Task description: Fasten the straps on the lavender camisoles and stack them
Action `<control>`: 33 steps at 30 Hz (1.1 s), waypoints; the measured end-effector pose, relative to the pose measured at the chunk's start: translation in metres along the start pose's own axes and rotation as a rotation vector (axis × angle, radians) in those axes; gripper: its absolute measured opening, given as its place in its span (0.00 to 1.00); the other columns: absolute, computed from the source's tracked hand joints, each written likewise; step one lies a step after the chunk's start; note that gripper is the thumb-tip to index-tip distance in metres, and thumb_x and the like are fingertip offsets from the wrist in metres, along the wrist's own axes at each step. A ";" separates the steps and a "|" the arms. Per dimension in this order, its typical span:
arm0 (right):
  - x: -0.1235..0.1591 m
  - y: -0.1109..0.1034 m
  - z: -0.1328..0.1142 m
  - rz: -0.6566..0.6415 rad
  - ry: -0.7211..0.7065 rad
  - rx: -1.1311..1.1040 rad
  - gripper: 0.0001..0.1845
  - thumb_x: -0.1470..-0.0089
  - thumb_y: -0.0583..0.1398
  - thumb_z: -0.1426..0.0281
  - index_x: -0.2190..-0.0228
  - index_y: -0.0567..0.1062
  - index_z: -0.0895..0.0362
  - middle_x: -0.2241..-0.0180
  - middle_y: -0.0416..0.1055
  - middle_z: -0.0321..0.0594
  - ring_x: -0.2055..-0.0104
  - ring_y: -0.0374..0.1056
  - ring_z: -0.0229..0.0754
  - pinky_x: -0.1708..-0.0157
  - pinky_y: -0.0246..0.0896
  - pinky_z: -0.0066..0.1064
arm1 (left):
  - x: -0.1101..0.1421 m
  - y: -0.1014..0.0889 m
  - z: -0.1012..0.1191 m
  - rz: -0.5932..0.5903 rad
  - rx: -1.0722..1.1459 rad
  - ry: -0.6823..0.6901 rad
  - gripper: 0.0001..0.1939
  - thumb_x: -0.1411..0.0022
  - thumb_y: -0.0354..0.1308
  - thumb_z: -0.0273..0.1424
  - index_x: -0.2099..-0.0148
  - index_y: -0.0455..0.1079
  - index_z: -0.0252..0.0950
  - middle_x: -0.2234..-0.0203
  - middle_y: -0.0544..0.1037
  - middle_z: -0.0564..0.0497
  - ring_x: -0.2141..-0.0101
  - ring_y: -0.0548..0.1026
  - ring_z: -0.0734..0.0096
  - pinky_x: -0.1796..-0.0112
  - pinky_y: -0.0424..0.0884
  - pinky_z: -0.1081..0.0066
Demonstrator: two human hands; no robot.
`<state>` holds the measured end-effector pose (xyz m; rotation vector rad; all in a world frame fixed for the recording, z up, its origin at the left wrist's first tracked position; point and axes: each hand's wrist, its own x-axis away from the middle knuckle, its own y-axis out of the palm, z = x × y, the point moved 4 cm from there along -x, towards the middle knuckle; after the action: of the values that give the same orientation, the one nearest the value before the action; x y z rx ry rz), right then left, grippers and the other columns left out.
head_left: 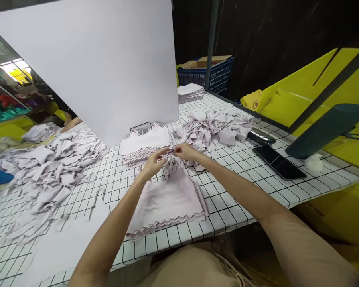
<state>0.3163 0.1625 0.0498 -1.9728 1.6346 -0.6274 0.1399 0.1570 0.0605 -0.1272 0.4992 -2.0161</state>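
Note:
My left hand (156,162) is held over the top of the near stack of pale pink garment pieces (167,195), its thumb and fingers apart. Close beside it, my right hand (186,152) is closed in a pinch, its fingertips almost meeting those of the left. What the pinch holds is too small to make out. Below both hands, thin straps (172,166) bunch at the top of the near stack, which has wavy lower edges. Just behind the left hand lies a second stack of pale pieces (146,142).
Loose cloth scraps (209,127) are heaped behind my right hand, with a larger heap of cloth (60,167) at left. A phone (279,162) and a dark green bottle (326,129) are at right. A tall white board (107,67) blocks the view behind.

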 end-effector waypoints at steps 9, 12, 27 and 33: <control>0.043 -0.010 -0.025 -0.100 -0.173 -0.457 0.07 0.46 0.61 0.67 0.70 0.71 0.58 0.69 0.78 0.43 0.64 0.75 0.42 0.66 0.69 0.30 | 0.008 -0.012 0.018 0.020 -0.173 0.043 0.14 0.46 0.67 0.38 0.59 0.79 0.36 0.61 0.81 0.45 0.57 0.78 0.58 0.50 0.73 0.57; 0.053 -0.003 -0.027 -0.005 -0.273 -0.630 0.08 0.45 0.62 0.66 0.68 0.70 0.57 0.67 0.79 0.44 0.60 0.74 0.42 0.59 0.70 0.35 | 0.039 -0.007 0.017 0.127 -0.005 -0.096 0.16 0.43 0.66 0.43 0.61 0.78 0.34 0.66 0.81 0.45 0.62 0.79 0.60 0.54 0.76 0.57; 0.154 0.037 -0.002 0.306 -0.360 -0.223 0.12 0.39 0.59 0.68 0.56 0.78 0.58 0.67 0.77 0.43 0.68 0.74 0.41 0.69 0.74 0.34 | 0.074 0.071 -0.007 -0.130 1.093 -0.673 0.13 0.31 0.52 0.22 0.61 0.78 0.24 0.64 0.83 0.38 0.62 0.82 0.62 0.55 0.78 0.65; 0.131 0.072 -0.007 -0.279 0.201 -0.773 0.24 0.62 0.74 0.54 0.72 0.77 0.61 0.81 0.63 0.28 0.85 0.62 0.31 0.87 0.66 0.27 | 0.064 0.076 -0.011 -0.079 1.037 -0.609 0.07 0.35 0.58 0.20 0.63 0.78 0.25 0.66 0.83 0.41 0.65 0.81 0.66 0.59 0.79 0.69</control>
<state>0.2805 0.0216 0.0142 -2.7969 1.9272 -0.3068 0.1690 0.0743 0.0125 -0.1075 -0.9413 -1.9427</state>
